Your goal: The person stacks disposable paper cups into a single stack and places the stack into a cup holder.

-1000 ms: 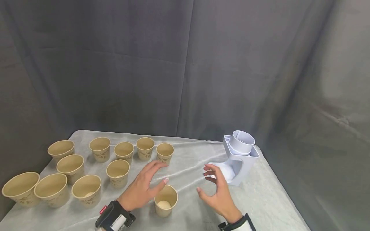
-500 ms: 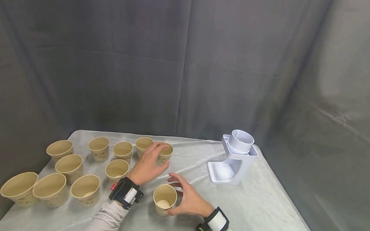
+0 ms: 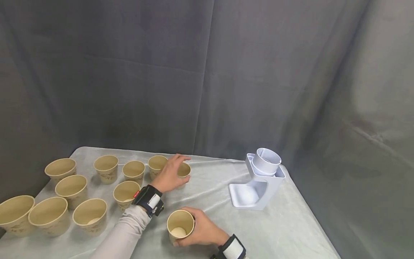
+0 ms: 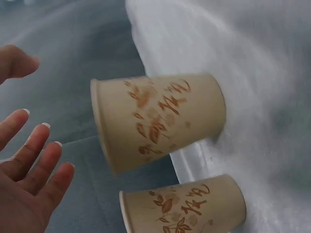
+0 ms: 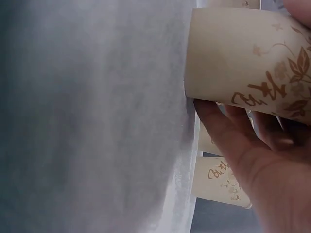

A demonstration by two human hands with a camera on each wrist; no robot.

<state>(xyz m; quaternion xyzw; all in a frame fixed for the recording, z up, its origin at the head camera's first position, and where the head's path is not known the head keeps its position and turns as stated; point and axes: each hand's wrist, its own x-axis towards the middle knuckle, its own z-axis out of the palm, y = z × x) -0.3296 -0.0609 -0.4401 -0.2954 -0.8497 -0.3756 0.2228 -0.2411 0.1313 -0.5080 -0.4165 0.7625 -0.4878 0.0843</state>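
Observation:
At the front middle of the table, my right hand [image 3: 205, 228] holds a beige paper cup [image 3: 180, 225], fingers and thumb around its side. The right wrist view has this cup [image 5: 238, 56] close up, brown leaf print on its wall, with the right hand [image 5: 257, 160] beneath it. My left hand [image 3: 170, 174] reaches to the back row, overlapping a small paper cup [image 3: 183, 169] in the head view. In the left wrist view the left hand [image 4: 29, 165] has its fingers spread beyond the rim of an upright printed cup [image 4: 160, 121], a gap between them.
Several more beige cups, such as a wide one [image 3: 48, 216], stand in rows on the left of the cloth-covered table [image 3: 284, 233]. A white plastic stand [image 3: 266, 190] with a round holder on top is at the back right. A grey curtain [image 3: 145, 72] hangs behind.
My right hand has come left from beside the white stand and taken hold of the front cup. The left hand has moved away from above that cup to the back row.

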